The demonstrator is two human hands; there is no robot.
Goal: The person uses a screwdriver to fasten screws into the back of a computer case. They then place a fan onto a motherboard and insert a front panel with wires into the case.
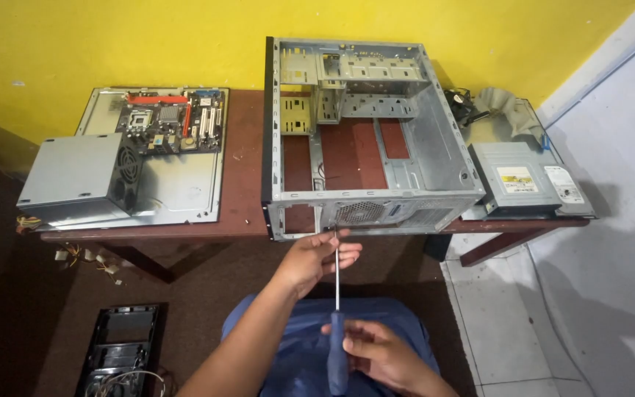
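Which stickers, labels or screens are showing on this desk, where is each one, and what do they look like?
Pale rectangular label with a yellow patch: on top of the flat grey metal drive box, right of the open grey metal computer case.
White rectangular label with dark print: at the right edge of the same drive stack, lying lengthwise.
Screens: none in view.
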